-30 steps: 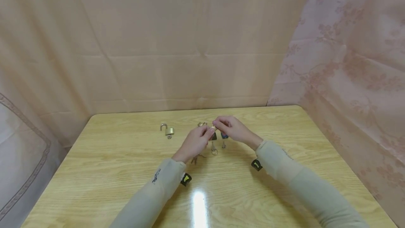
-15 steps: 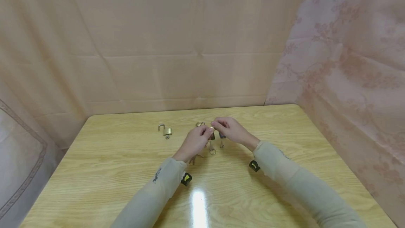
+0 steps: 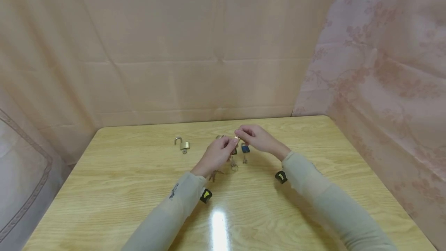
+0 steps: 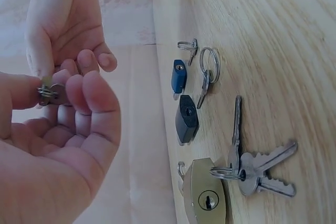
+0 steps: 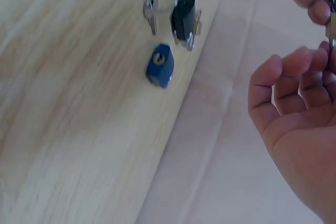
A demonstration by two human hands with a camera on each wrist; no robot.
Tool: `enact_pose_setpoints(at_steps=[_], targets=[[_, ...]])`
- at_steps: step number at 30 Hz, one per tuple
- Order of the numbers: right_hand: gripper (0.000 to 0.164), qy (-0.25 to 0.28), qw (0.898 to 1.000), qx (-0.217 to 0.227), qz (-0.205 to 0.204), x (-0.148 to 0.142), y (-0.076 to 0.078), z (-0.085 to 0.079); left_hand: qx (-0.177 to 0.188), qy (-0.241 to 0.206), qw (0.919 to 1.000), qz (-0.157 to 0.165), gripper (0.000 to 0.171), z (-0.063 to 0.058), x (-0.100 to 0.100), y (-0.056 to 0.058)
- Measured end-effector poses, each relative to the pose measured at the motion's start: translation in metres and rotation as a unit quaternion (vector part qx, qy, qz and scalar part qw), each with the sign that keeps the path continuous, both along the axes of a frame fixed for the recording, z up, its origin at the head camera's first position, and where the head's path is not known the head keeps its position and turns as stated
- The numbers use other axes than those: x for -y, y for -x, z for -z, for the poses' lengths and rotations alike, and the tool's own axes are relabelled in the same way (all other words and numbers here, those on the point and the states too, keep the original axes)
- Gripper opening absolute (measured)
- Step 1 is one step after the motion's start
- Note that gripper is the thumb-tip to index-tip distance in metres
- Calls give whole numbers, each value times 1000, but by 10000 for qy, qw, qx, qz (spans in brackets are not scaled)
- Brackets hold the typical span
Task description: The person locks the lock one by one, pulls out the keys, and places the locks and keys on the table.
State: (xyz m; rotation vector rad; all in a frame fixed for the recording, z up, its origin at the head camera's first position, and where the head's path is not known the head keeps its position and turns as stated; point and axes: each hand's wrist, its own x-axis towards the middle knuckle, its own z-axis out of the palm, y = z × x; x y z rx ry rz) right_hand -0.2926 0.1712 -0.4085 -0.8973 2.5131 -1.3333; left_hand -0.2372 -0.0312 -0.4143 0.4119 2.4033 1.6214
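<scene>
Above the table, both hands meet around a small brass padlock [image 5: 332,27]. My left hand [image 3: 216,155] pinches a small key [image 4: 61,95] on a ring between thumb and fingers, right at the padlock. From the other side, my right hand [image 3: 258,138] grips the padlock by its shackle end with curled fingers. Much of the padlock is hidden by the fingers. Below the hands stand a blue padlock [image 4: 179,77], a black padlock [image 4: 187,121] and a larger brass padlock [image 4: 203,195].
A bunch of keys [image 4: 250,174] lies before the larger brass padlock, and a key on a ring [image 4: 205,80] before the black one. Further left is another brass padlock [image 3: 184,146] with its shackle open. A beige curtain [image 3: 195,49] hangs behind the table [image 3: 122,189].
Both hands have shifted slightly, the right hand a little up and to the right, uncovering more of the blue padlock in the head view. Their grips look the same.
</scene>
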Motion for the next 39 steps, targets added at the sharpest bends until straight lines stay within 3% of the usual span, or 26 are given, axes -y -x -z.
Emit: enact_pose_setpoints(at_steps=[13,21,28,39], targets=[[33,102,9996,167,194,-6,1,-1,270,-424,9986,154,32,1,3,-2],[50,589,9935,934,271,-7,-3,5,-18,-617,9980,-139,31,-2,1,0],[43,932,9893,1089,290,-5,-6,8,-64,-656,9974,-283,29,-2,-3,0],[34,992,9874,1175,373,-6,-7,9,-182,-475,9984,-243,34,0,-6,-1]])
